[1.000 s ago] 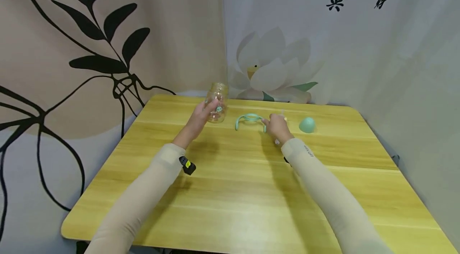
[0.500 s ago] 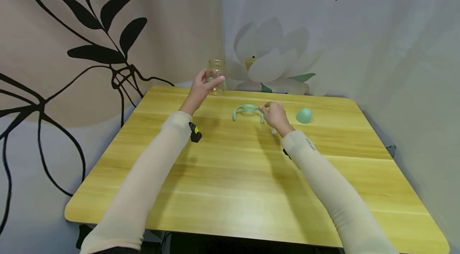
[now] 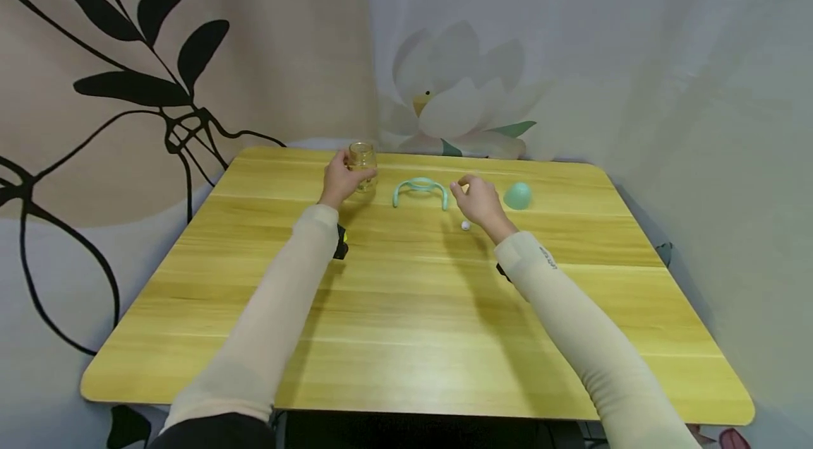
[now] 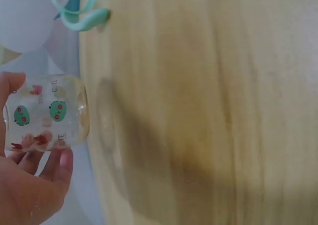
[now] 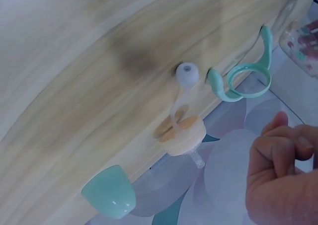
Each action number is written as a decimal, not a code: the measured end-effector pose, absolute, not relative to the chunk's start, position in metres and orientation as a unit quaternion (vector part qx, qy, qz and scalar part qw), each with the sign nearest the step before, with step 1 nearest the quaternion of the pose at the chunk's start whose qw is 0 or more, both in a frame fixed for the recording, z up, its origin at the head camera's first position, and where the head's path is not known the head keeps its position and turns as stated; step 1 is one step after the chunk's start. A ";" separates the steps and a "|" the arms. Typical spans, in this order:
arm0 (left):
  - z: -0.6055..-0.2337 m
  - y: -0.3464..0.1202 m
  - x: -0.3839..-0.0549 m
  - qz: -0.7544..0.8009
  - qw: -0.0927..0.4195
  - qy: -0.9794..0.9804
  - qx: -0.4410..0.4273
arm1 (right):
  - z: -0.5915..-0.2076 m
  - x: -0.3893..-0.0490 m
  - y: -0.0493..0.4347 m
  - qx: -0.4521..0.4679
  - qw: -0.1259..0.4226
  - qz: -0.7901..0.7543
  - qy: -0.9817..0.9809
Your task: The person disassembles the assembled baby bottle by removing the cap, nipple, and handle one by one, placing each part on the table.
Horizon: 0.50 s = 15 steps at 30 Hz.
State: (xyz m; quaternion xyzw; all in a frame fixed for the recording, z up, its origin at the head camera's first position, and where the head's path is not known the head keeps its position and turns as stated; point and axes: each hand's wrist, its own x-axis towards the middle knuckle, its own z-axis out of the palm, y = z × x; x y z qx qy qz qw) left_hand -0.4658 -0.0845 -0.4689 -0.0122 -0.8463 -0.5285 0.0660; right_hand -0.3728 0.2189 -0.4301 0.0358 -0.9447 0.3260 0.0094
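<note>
My left hand [image 3: 341,181] grips a clear, amber-tinted baby bottle [image 3: 363,154] near the table's far edge. In the left wrist view the bottle [image 4: 47,113] shows small printed green and red figures, with thumb and fingers on opposite sides. To the right, my right hand [image 3: 479,202] hovers over the table, fingers loosely curled around nothing. Between the hands lies a mint-green two-handled ring [image 3: 419,181]. The right wrist view shows a pale bottle top [image 5: 189,140] with a spout and a straw ending in a white weight [image 5: 187,76]; the right hand hides most of this piece in the head view.
A mint-green dome cap [image 3: 517,196] stands just right of my right hand. The wooden table [image 3: 406,336] ends at the back against a printed curtain [image 3: 470,68].
The bottle, tilted at first, was lifted upright and then lowered with my left hand. My right hand stands farther from the ring, with the white weight showing beside it. The head view has shifted.
</note>
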 end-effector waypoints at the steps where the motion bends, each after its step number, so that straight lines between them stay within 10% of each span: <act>1: -0.471 -0.085 -0.466 -0.525 0.060 -0.849 -0.009 | -0.430 -0.372 0.219 0.034 0.011 0.327 -0.944; 15: -0.478 -0.074 -0.460 -0.497 0.016 -0.867 -0.011 | -0.435 -0.360 0.223 0.022 0.009 0.340 -0.940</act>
